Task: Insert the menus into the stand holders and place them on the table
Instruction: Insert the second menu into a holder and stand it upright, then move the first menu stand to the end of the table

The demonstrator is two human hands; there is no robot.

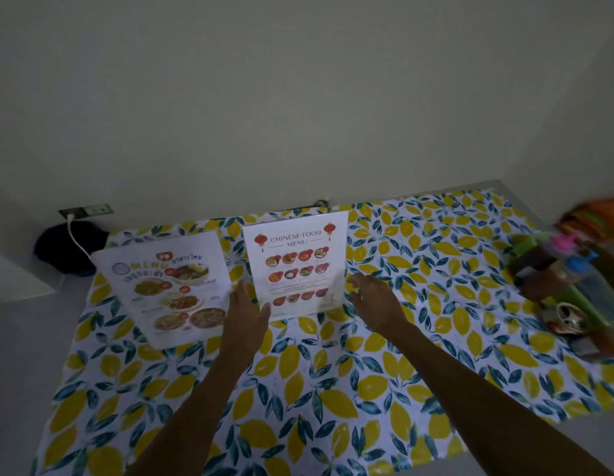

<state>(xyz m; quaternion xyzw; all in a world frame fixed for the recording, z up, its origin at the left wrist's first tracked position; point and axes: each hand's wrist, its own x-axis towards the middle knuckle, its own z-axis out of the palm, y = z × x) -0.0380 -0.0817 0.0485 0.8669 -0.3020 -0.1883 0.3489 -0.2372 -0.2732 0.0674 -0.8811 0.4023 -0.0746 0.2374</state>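
The Chinese food menu point(295, 262) stands upright in a clear stand holder near the back middle of the table point(298, 389). To its left a Thai food menu point(168, 286) stands tilted back, also in a holder. My left hand point(245, 314) is flat with fingers apart at the lower left edge of the Chinese menu, touching or just off it. Just off that menu's lower right edge, my right hand point(371, 300) hovers with fingers spread, holding nothing.
A lemon-print cloth covers the table. A green caddy point(573, 286) with sauce bottles and jars sits at the right edge. A wall socket point(85, 211) with a white cable and a dark bag point(68, 249) lie behind the table's left corner. A plain wall rises behind.
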